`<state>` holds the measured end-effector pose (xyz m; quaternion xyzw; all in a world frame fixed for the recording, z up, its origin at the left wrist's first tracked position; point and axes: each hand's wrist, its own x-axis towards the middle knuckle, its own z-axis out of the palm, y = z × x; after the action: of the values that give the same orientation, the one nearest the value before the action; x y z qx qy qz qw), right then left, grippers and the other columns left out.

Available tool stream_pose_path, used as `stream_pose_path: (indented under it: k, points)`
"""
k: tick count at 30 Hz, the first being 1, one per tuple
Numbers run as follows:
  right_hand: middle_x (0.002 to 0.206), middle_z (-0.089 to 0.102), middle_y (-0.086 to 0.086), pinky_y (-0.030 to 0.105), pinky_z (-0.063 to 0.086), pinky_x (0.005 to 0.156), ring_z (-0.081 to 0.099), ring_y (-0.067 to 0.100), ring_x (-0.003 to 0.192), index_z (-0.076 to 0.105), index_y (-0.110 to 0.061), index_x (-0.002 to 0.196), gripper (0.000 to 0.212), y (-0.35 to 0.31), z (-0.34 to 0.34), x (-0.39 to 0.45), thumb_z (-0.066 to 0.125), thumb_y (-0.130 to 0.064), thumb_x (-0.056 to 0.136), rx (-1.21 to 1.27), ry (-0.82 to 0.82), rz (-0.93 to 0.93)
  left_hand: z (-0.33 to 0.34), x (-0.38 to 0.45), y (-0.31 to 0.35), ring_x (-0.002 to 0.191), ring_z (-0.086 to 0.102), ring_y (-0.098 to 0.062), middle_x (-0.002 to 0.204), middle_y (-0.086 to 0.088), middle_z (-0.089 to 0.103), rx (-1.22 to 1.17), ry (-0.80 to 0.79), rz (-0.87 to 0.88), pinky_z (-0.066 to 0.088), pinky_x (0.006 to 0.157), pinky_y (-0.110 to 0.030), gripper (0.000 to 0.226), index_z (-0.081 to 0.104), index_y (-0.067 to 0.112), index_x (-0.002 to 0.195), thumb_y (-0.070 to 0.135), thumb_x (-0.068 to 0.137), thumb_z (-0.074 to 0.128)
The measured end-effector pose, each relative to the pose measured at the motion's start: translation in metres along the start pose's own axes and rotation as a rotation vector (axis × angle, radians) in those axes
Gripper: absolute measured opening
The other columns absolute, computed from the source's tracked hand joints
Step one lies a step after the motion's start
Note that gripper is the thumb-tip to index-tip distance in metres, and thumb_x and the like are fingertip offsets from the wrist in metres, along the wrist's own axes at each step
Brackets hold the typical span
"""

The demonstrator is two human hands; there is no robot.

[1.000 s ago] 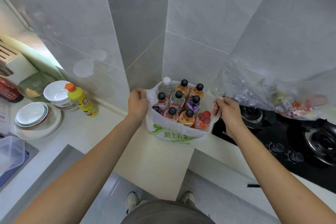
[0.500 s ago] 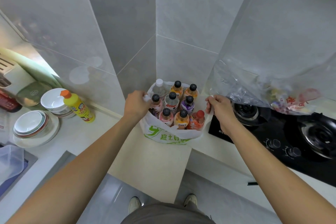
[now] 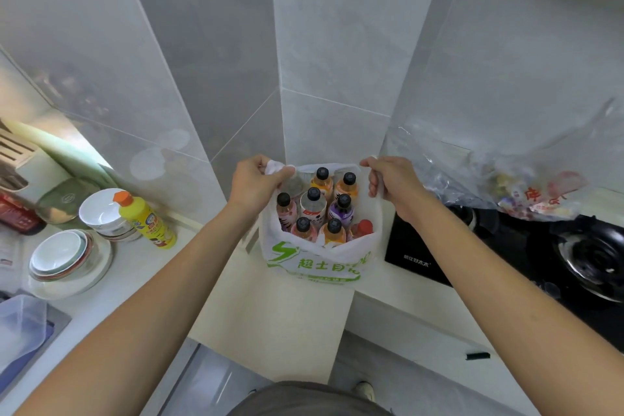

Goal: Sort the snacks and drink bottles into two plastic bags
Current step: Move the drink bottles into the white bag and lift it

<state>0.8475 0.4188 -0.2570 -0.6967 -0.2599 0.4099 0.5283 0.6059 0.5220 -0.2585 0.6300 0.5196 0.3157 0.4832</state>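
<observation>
A white plastic bag (image 3: 314, 262) with green print stands on the counter in the corner. Several drink bottles (image 3: 314, 204) stand upright inside it, most with black caps, one with a red cap. My left hand (image 3: 255, 184) is closed on the bag's left handle. My right hand (image 3: 391, 184) grips the right handle, so the bag's mouth is stretched wide between them. A clear plastic bag (image 3: 526, 192) holding snack packets lies to the right, over the back of the stove.
A black gas stove (image 3: 540, 257) fills the counter on the right. To the left stand a yellow detergent bottle (image 3: 148, 221), stacked bowls (image 3: 62, 257) and a white bowl (image 3: 99, 209). A sink with a clear tub (image 3: 20, 324) sits at the far left.
Both hands have raised the bag's handles and drawn them up and apart, so the bag stands taller around the bottles. The camera has tilted slightly.
</observation>
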Motion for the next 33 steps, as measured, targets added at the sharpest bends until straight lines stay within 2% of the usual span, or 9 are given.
stream_pose_path:
  k: [5,8,10,13,16,21,24,29,33]
  points:
    - [0.055,0.055,0.0,0.037,0.044,0.066,0.05,0.017,0.05,0.068,-0.005,0.093,0.012,-0.015,0.003,0.004,0.06,-0.013,0.097,0.092,0.046,-0.039,-0.001,0.005,0.021,0.053,0.055,-0.015,0.052,-0.005,0.062,0.123,-0.036,-0.05,0.044,0.067,-0.028,0.027,0.069,-0.004,0.082,0.021,0.094,0.071]
    - [0.057,0.054,0.0,0.036,0.045,0.066,0.05,0.016,0.052,0.066,-0.008,0.089,0.013,-0.018,0.003,0.002,0.059,-0.013,0.098,0.096,0.032,-0.094,0.001,0.0,0.034,0.046,0.053,-0.013,0.066,-0.008,0.071,-0.104,-0.012,0.01,0.047,0.058,-0.027,0.008,0.056,0.009,0.095,0.013,0.1,0.06]
    - [0.058,0.055,0.001,0.036,0.048,0.065,0.051,0.018,0.054,0.067,-0.008,0.086,0.016,-0.02,0.005,-0.001,0.058,-0.012,0.099,0.084,0.022,-0.137,0.004,-0.004,0.043,0.048,0.051,-0.013,0.074,-0.004,0.074,-0.175,-0.014,0.059,0.048,0.055,-0.025,0.013,0.047,0.015,0.107,0.011,0.101,0.058]
    - [0.059,0.057,0.003,0.036,0.051,0.068,0.053,0.02,0.056,0.067,-0.007,0.083,0.02,-0.026,0.01,-0.004,0.058,-0.012,0.1,0.077,0.032,-0.189,0.006,-0.009,0.049,0.06,0.05,-0.014,0.088,-0.002,0.072,-0.089,-0.001,0.121,0.047,0.061,-0.028,0.027,0.048,0.021,0.119,0.012,0.097,0.061]
    - [0.06,0.057,0.004,0.032,0.051,0.064,0.053,0.019,0.055,0.067,-0.006,0.083,0.021,-0.035,0.016,-0.011,0.057,-0.01,0.1,0.092,0.039,-0.213,0.005,-0.013,0.052,0.064,0.048,-0.013,0.107,-0.01,0.068,-0.092,0.015,0.177,0.045,0.059,-0.025,0.021,0.057,0.024,0.116,0.014,0.097,0.061]
    - [0.056,0.053,0.003,0.028,0.047,0.056,0.048,0.018,0.051,0.066,-0.004,0.081,0.023,-0.05,0.026,-0.026,0.055,-0.008,0.1,0.132,0.057,-0.266,0.003,-0.027,0.069,0.058,0.044,-0.006,0.086,-0.009,0.062,-0.083,0.04,0.278,0.038,0.052,-0.012,0.016,0.064,0.02,0.113,0.015,0.099,0.06]
    - [0.055,0.051,0.002,0.027,0.045,0.054,0.046,0.017,0.05,0.066,-0.004,0.081,0.025,-0.053,0.029,-0.04,0.054,-0.008,0.103,0.153,0.039,-0.292,0.004,-0.038,0.081,0.064,0.049,0.001,0.084,0.006,0.057,-0.12,0.05,0.303,0.043,0.064,-0.011,0.014,0.064,0.02,0.113,0.016,0.099,0.061]
    - [0.056,0.05,0.003,0.029,0.043,0.054,0.045,0.017,0.05,0.066,-0.004,0.079,0.026,-0.054,0.023,-0.066,0.054,-0.006,0.101,0.196,0.089,-0.318,0.003,-0.054,0.087,0.089,0.056,-0.005,0.099,0.012,0.064,-0.157,0.021,0.312,0.048,0.089,-0.029,0.009,0.066,0.025,0.104,0.019,0.098,0.064]
    - [0.057,0.051,0.005,0.033,0.042,0.057,0.046,0.017,0.051,0.067,-0.003,0.08,0.023,-0.05,0.019,-0.099,0.056,-0.006,0.1,0.225,0.144,-0.327,-0.002,-0.075,0.093,0.079,0.054,0.002,0.089,0.019,0.061,-0.161,-0.021,0.351,0.045,0.082,-0.021,0.008,0.068,0.024,0.102,0.018,0.099,0.062]
